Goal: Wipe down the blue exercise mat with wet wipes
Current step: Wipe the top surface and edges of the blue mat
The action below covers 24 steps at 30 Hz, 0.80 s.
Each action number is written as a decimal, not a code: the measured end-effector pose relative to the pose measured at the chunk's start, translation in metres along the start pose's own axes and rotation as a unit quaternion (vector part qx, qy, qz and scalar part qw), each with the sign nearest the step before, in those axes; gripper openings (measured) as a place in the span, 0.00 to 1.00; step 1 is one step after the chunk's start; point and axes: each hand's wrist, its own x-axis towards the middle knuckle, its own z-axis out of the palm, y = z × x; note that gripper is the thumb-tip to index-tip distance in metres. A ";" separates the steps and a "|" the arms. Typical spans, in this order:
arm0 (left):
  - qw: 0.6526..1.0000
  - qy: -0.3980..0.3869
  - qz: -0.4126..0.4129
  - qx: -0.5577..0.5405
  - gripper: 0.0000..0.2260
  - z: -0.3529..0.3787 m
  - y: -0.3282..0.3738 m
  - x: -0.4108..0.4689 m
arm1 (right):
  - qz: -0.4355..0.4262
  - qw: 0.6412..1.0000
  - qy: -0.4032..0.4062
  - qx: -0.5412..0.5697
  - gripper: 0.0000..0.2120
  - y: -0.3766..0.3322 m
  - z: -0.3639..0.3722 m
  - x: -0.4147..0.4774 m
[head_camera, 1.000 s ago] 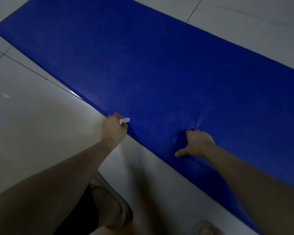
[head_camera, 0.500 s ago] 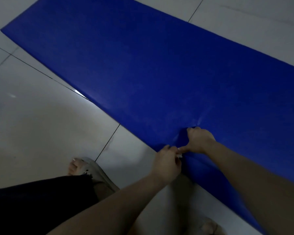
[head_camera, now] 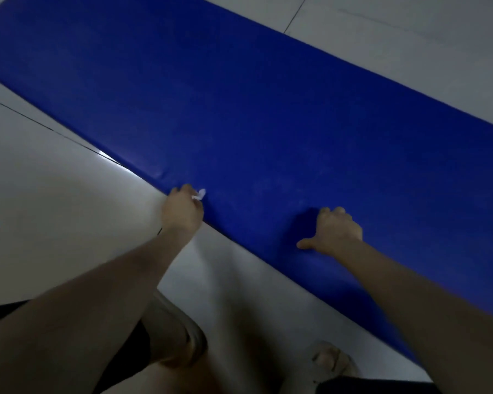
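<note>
The blue exercise mat (head_camera: 254, 115) lies flat across the tiled floor, running from the upper left to the lower right. My left hand (head_camera: 181, 211) sits at the mat's near edge with its fingers curled round a small white wet wipe (head_camera: 199, 194), which sticks out past my knuckles onto the mat. My right hand (head_camera: 335, 233) rests on the mat further right, fingers bent and pressing down, thumb stretched out to the left. It holds nothing that I can see.
Pale floor tiles (head_camera: 54, 200) with dark grout lines surround the mat. My feet in light slippers (head_camera: 180, 331) stand on the floor just below the mat's near edge, with dark shorts at the bottom left.
My left hand with the wipe has swept back left along the mat's near edge, away from my right hand. The right hand stays pressed in place.
</note>
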 end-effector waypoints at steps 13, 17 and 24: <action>0.972 -0.143 0.175 -0.067 0.12 0.059 0.087 -0.131 | 0.000 0.997 -0.075 0.015 0.38 0.040 0.025 0.005; 0.938 -0.171 0.301 0.037 0.10 0.059 0.096 -0.130 | -0.007 0.997 -0.074 0.023 0.36 0.039 0.021 0.005; 0.991 -0.040 0.123 0.047 0.08 0.025 0.036 -0.034 | -0.016 0.998 -0.062 0.020 0.35 0.039 0.020 0.003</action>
